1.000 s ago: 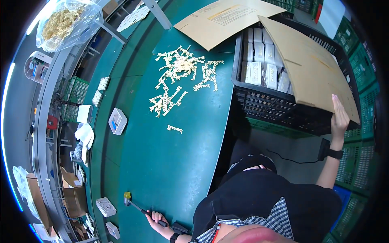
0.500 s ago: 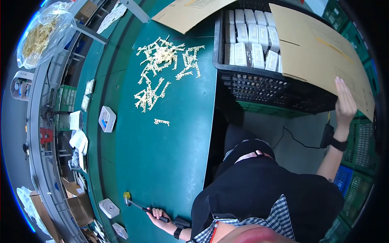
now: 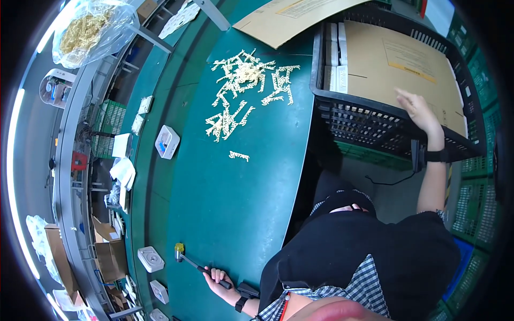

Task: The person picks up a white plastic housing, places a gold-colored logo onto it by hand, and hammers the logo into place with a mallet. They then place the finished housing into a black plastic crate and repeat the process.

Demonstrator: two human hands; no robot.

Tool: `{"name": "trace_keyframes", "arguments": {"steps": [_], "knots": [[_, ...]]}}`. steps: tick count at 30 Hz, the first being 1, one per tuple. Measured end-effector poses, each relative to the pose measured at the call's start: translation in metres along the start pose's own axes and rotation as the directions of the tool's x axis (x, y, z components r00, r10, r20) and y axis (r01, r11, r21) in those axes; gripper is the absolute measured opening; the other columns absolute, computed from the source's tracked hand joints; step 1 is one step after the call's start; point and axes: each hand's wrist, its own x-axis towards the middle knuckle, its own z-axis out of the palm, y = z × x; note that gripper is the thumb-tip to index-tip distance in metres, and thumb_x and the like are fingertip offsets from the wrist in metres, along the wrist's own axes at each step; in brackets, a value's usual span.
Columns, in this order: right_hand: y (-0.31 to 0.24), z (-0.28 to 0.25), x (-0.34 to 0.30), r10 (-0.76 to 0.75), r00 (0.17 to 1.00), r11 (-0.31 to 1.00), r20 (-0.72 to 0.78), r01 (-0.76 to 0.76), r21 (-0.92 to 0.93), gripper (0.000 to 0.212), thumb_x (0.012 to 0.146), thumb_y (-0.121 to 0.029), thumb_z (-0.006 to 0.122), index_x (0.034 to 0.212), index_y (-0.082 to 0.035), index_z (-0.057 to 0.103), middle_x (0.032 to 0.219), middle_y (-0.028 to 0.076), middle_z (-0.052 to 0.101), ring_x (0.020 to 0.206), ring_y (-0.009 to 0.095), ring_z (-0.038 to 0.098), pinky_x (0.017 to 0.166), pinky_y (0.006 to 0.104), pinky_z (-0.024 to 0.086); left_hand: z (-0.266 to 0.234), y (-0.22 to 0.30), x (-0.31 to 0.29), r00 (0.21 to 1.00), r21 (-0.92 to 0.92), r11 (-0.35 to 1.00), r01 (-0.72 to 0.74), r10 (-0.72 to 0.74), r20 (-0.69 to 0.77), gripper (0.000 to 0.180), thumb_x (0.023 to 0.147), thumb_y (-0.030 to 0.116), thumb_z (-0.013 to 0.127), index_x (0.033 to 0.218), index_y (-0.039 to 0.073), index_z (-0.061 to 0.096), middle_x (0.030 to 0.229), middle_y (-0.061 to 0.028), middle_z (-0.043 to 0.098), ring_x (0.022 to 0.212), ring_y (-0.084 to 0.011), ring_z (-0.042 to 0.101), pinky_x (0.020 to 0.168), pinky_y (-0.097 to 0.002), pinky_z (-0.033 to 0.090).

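1. My right hand (image 3: 420, 111) is above the near edge of the cardboard sheet (image 3: 388, 59); most of the sheet lies far and left of my fingers. My fingers are loosely spread, with nothing seen in them. I cannot tell whether they touch the board.
2. The sheet lies across the black crate (image 3: 367, 119), inside its rim, and its longer side seems to run left to right, though the lens bends it. My right hand is much the nearer one.
3. My left hand (image 3: 218, 279) is well apart, near and left, curled around the dark handle of a hammer (image 3: 199, 267). The hammer's long axis runs from my grip to the far left, with the yellow-ended head farthest from me.
4. The crate's near rim stands between my body and the sheet; my right arm reaches over it. White packages (image 3: 341, 79) show just beside the sheet's left edge.
5. Left of the crate, the green table (image 3: 235, 208) bears a pile of pale script-shaped pieces (image 3: 246, 74), with a single piece (image 3: 239, 156) lying nearer to me. Another cardboard sheet (image 3: 297, 22) lies beyond the pile, by the crate's far left corner.
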Motion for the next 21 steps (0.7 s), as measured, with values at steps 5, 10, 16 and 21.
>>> {"name": "trace_keyframes", "arguments": {"steps": [5,10,16,21], "knots": [[0.041,0.005,0.017,0.288,0.957,0.958,0.022,-0.287,-0.021,0.077,0.092,-0.065,0.033,0.13,-0.001,0.052,0.133,0.021,0.05,0.122,0.038,0.049,0.104,0.0378,0.036,0.008,-0.011,0.004,0.999,0.034,0.999,0.034,-0.035,0.028,0.022,0.1,0.023,0.046,0.106,0.003,0.051,0.064,0.0031,0.034,0.05,-0.0039,0.033,0.046,-0.0173,0.032],[0.027,0.002,0.04,0.362,0.903,0.923,0.233,-0.312,-0.227,0.085,0.089,-0.073,0.025,0.083,0.002,0.063,0.095,0.022,0.066,0.089,0.035,0.061,0.089,0.0375,0.044,0.005,-0.01,0.001,0.999,0.018,0.999,0.026,-0.027,0.044,0.022,0.1,0.024,0.045,0.105,0.003,0.05,0.06,0.0049,0.029,0.047,-0.0026,0.03,0.045,-0.0165,0.031],[0.018,0.011,0.058,0.085,0.987,0.961,0.139,-0.044,-0.274,0.056,0.098,-0.048,0.033,0.113,-0.002,0.062,0.099,0.023,0.065,0.093,0.039,0.059,0.091,0.0402,0.043,0.001,-0.003,0.014,0.997,0.007,0.997,0.077,-0.077,0.031,0.022,0.101,0.024,0.044,0.103,0.003,0.052,0.059,0.0059,0.028,0.047,-0.0024,0.028,0.044,-0.0187,0.027],[-0.162,0.023,0.061,-0.249,0.963,0.951,-0.105,0.222,-0.217,0.044,0.095,-0.028,0.053,0.131,-0.002,0.05,0.119,0.025,0.059,0.11,0.034,0.058,0.095,0.0386,0.043,0.009,-0.007,0.017,0.998,0.017,0.999,0.039,-0.038,-0.055,0.018,0.101,0.02,0.043,0.105,0.005,0.053,0.06,0.0053,0.03,0.048,-0.0033,0.029,0.046,-0.0212,0.028]]}}
